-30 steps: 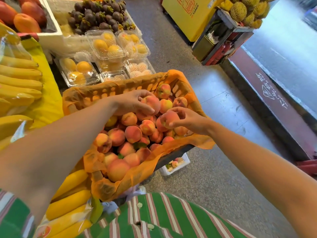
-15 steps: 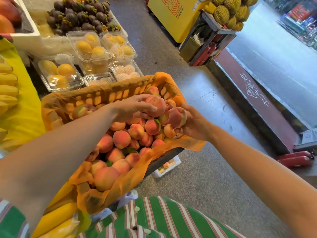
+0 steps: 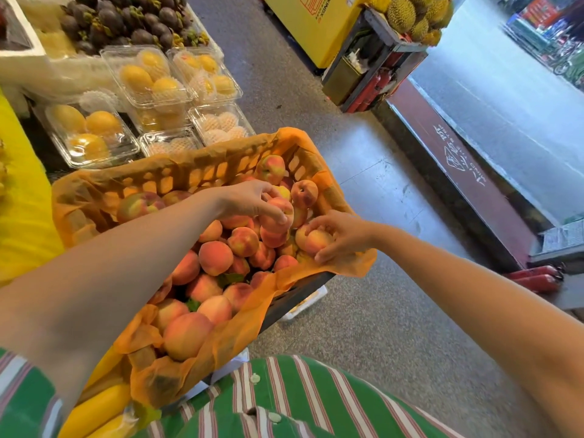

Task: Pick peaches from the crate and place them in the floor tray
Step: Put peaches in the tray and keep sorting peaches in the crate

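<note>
Orange liner (image 3: 347, 263): draped over the crate (image 3: 297, 292), just under the right-hand grip.
Left hand (image 3: 249, 199): fingers curled round the top peach (image 3: 279, 210), which sits on the heap.
Right hand (image 3: 347, 233): fingers and thumb closed round the edge peach (image 3: 316, 241), just beside the left-hand grip.
Peaches (image 3: 215, 257): heaped in the crate, mostly below both grips.
Floor tray (image 3: 311, 301): only a white sliver is seen, under the crate and well below the right-hand grip.
Progress: judged early. The crate is nearly full, and neither of the two gripped peaches has been carried out.
Change: half a second ago a peach was held up at the right fingertips; now that hand is lowered at the rim. The left-hand grip is unchanged.
</note>
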The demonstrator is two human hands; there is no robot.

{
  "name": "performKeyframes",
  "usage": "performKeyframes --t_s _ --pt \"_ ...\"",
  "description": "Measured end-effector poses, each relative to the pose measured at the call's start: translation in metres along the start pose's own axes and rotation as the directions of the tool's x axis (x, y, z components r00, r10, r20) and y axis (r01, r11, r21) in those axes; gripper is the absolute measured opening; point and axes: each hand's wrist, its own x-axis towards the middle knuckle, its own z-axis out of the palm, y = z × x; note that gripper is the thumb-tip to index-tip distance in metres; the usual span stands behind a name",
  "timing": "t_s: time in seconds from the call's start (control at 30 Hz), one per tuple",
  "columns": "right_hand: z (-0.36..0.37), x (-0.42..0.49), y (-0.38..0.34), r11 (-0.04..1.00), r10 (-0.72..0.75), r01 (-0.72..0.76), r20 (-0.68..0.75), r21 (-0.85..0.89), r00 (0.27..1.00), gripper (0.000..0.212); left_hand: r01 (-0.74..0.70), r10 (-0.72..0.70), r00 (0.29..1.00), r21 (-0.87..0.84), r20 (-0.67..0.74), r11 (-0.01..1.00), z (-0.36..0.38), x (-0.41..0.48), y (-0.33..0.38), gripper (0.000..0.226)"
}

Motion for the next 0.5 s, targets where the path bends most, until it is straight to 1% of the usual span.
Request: performKeyframes --t_s 0.03,0.1,0.27,0.33,0.5 --pt "0.002 0.002 -0.003 0.997 -0.009 0.01 0.005 -0.083 1.0 0.065 -0.003 0.003 1.0 0.016 -0.002 1.0 0.001 0.002 0.0 0.052" --pt "0.007 0.008 -0.005 0.984 0.003 0.0 0.016 -0.179 1.0 0.067 0.0 0.0 1.0 0.039 -0.015 0.999 0.002 0.005 -0.001 0.05" --pt "0.02 0.021 0.001 0.943 0.033 -0.029 0.007 -0.332 0.999 0.065 -0.019 0.02 0.999 0.059 -0.026 0.998 -0.002 0.004 -0.005 0.057" --pt "0.022 0.024 0.002 0.929 0.035 -0.03 0.006 -0.369 0.999 0.063 -0.024 0.026 0.999 0.046 -0.043 0.999 -0.004 0.003 -0.007 0.057" --pt "0.019 0.029 0.002 0.923 0.032 -0.027 0.006 -0.384 0.999 0.059 -0.062 0.062 0.993 0.006 -0.098 0.998 -0.004 0.007 -0.01 0.053"
